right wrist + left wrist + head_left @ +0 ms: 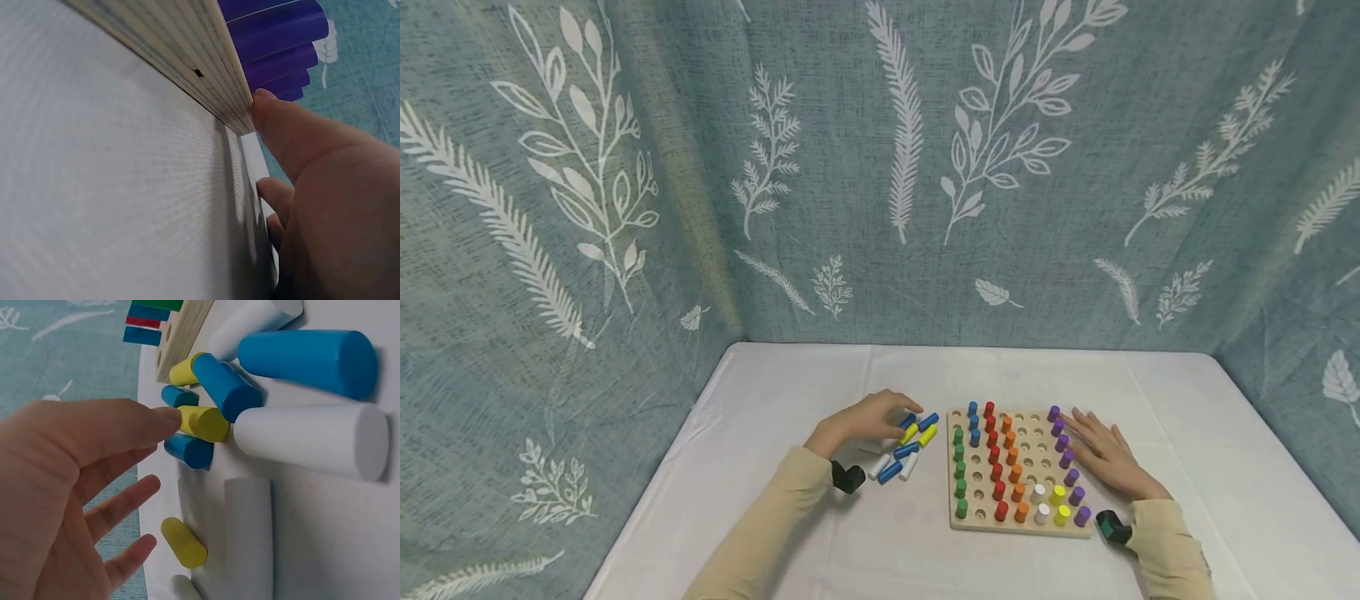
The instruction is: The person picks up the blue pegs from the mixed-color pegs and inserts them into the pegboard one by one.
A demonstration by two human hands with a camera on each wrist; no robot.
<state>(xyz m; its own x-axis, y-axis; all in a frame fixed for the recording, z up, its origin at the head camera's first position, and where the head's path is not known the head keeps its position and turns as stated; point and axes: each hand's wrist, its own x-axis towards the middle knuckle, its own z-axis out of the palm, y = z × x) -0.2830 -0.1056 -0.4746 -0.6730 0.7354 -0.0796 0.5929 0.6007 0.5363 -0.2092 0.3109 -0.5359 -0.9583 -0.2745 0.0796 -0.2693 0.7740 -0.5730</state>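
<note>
The left hand (868,421) reaches over a loose heap of pegs (906,450) lying on the desk (790,392) just left of the wooden pegboard (977,521). Its fingers are spread and only lightly bent, and a fingertip touches the end of a yellow peg (203,422); nothing is gripped yet. The right hand (1105,457) lies flat on the desk against the board's right edge, fingers straight, beside the purple pegs (1067,458).

To take the yellow peg cleanly, the thumb should probably come in from the opposite side so the peg is pinched across its round body, then lifted straight up, since blue pegs (222,384) lie touching it and would roll if it were dragged. Keeping the right hand pressed to the board should stop it sliding.

The head view shows the whole board, with rows of green, blue, red, orange, white, yellow and purple pegs standing and many holes free. The left wrist view alone shows the fingertip contact. The right wrist view shows the thumb (294,134) against the board's layered edge; the other fingers are mostly hidden there.
</note>
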